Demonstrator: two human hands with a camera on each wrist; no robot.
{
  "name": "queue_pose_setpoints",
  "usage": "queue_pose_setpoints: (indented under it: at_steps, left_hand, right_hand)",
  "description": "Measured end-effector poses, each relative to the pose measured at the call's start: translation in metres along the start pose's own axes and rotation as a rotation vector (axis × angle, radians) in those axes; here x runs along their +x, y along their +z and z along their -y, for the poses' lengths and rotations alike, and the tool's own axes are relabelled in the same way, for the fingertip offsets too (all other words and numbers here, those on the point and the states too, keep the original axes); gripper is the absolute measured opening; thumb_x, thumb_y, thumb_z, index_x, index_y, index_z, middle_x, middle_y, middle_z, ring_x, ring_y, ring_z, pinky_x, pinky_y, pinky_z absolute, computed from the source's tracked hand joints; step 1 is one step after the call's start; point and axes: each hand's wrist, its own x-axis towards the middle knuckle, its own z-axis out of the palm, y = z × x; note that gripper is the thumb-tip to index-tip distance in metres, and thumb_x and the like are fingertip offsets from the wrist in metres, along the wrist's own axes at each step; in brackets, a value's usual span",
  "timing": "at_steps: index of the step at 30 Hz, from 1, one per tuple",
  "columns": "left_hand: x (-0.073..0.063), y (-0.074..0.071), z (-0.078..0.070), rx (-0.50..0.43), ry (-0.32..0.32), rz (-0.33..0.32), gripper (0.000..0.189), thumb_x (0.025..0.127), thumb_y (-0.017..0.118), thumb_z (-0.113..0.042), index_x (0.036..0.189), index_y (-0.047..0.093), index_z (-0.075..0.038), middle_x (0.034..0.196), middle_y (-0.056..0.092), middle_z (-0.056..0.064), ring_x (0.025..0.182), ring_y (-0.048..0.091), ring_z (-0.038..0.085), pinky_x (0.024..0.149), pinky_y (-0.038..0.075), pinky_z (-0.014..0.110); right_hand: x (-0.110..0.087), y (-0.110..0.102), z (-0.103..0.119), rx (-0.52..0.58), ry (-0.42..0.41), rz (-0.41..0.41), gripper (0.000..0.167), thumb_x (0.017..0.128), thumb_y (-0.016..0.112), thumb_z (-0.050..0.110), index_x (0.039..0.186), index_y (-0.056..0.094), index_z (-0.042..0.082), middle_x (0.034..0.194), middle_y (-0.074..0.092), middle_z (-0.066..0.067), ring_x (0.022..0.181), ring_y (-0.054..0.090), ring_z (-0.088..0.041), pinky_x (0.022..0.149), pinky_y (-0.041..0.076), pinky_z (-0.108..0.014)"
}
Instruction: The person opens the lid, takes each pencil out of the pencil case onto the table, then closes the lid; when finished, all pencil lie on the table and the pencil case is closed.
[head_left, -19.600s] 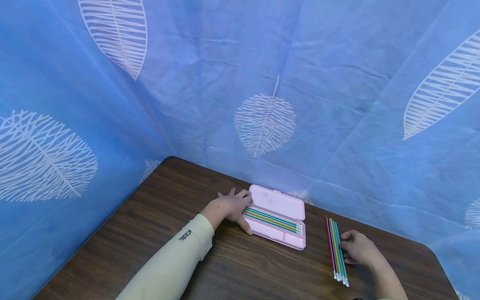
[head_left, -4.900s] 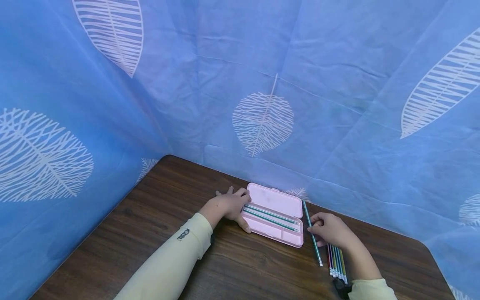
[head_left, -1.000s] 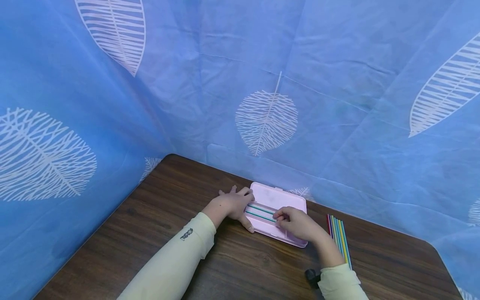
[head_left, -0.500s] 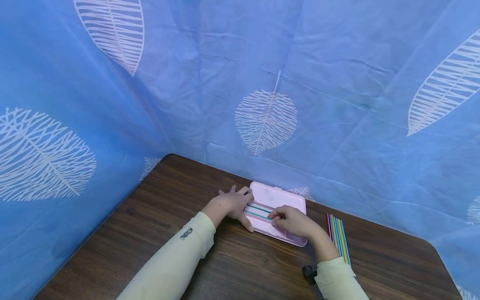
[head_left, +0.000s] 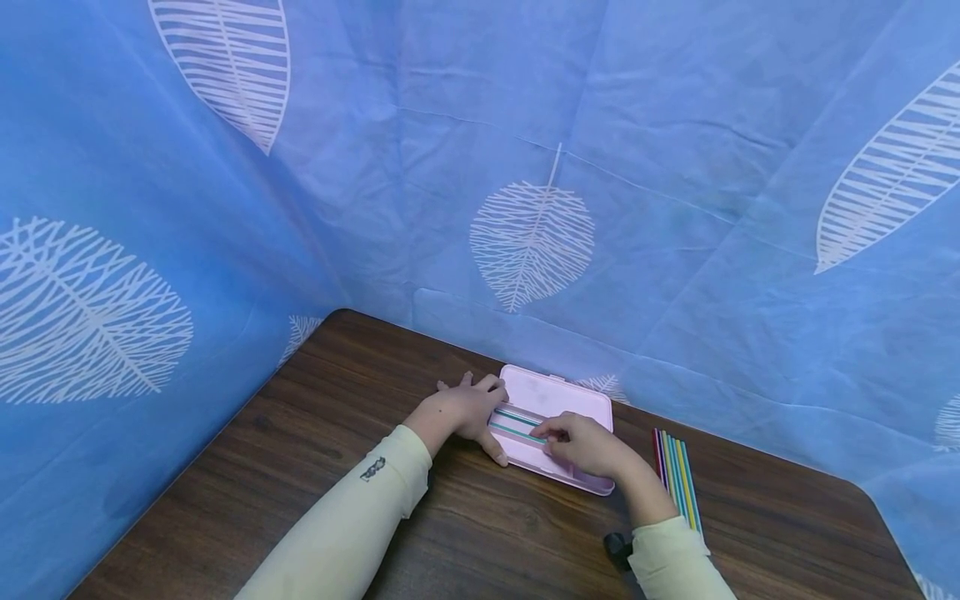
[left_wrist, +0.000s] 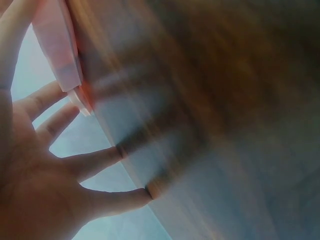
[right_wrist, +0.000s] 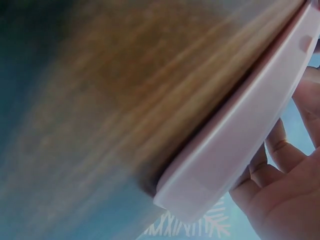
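Note:
A pink pencil case (head_left: 551,393) lies on the table with its lid folded back. Two green pencils (head_left: 514,431) are visible inside its tray. The left hand (head_left: 467,414) spans the case's left end with spread fingers, thumb at the front edge; straight fingers touch the case (left_wrist: 57,47) in the left wrist view. Over the tray, the right hand (head_left: 588,444) has its bent fingertips at the nearer green pencil. Whether they pinch it is hidden. The right wrist view has the case's wall (right_wrist: 225,135) in front of those fingertips.
Several loose pencils (head_left: 678,475), red, dark, yellow and green, lie side by side to the right of the case, partly behind the right sleeve (head_left: 675,554). The dark wooden table (head_left: 480,533) meets a blue leaf-print curtain (head_left: 675,208) at the back.
Across the last second the right hand slides slightly left along the tray. Earlier it held a green pencil beside the case. The case held more pencils 19.6 seconds ago. The left hand stays put.

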Motion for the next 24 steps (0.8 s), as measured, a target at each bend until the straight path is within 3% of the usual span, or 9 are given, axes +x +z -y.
queue_pose_setpoints:
  at_steps: [9, 24]
  left_hand:
    - [0.0001, 0.0006, 0.0001, 0.001, 0.002, -0.007, 0.102, 0.076, 0.087, -0.07, 0.157, 0.046, -0.024, 0.176, 0.026, -0.001, 0.165, 0.019, 0.052, 0.121, 0.025, 0.085]
    - [0.0012, 0.0011, 0.0012, 0.013, 0.008, -0.004, 0.103, 0.076, 0.086, -0.072, 0.158, 0.045, -0.024, 0.175, 0.026, 0.0, 0.165, 0.019, 0.053, 0.12, 0.027, 0.085]
  right_hand:
    - [-0.0006, 0.0008, 0.0056, 0.001, -0.023, -0.028, 0.024, 0.097, 0.066, 0.001, 0.117, 0.078, 0.008, 0.086, 0.056, -0.001, 0.079, 0.049, -0.013, 0.07, 0.041, -0.024]
    - [-0.0003, 0.0002, 0.0033, -0.039, -0.014, -0.063, 0.024, 0.098, 0.067, 0.003, 0.117, 0.078, 0.012, 0.088, 0.058, 0.0, 0.08, 0.051, -0.012, 0.072, 0.042, -0.025]
